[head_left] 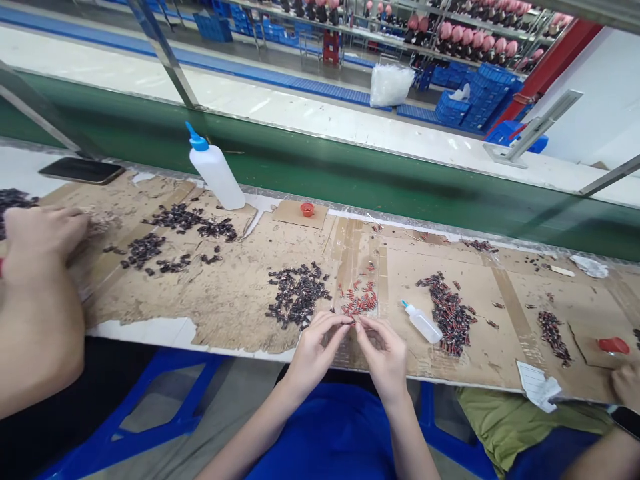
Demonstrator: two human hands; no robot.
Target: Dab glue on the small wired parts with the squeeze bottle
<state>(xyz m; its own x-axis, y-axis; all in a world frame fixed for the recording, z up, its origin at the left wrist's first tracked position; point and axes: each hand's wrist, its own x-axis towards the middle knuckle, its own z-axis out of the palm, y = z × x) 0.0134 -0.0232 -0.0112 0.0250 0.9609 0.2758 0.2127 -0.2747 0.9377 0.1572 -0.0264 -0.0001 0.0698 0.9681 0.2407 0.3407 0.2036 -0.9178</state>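
Observation:
My left hand [320, 343] and my right hand [383, 350] meet at the table's front edge, their fingertips pinched together around a tiny part too small to make out. Just beyond the fingertips lies a pile of small red parts [361, 300] on clear tape. Left of it spreads a pile of small black parts [299, 292]. To the right of my right hand, a small bottle with a blue tip [424, 323] lies on its side, touching or close to a pile of mixed black and red parts [450, 317].
A tall white bottle [217, 175] stands at the back left, near a phone [81, 171]. A red cap [307, 210] sits on a cardboard piece. One person's arm [37, 293] reaches in from the left; another person's hand [627, 383] is at the far right.

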